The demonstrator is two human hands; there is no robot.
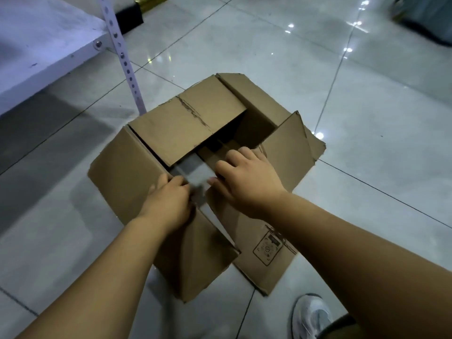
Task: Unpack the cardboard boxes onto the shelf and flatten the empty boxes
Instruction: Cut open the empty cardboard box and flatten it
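A brown cardboard box (137,177) stands on the tiled floor, its flaps partly folded and a dark gap open at the far middle. My left hand (168,199) grips the near edge of the left flap beside a strip of clear tape (193,174) that runs across the seam. My right hand (247,179) lies on the right flap, its fingers curled over the flap's edge at the tape. Whatever is inside the box is hidden in shadow.
A white shelf board (41,45) with a perforated metal upright (122,57) stands at the upper left, close to the box. My white shoe (310,314) is at the bottom right. A dark object and a gold package (149,2) sit at the far top.
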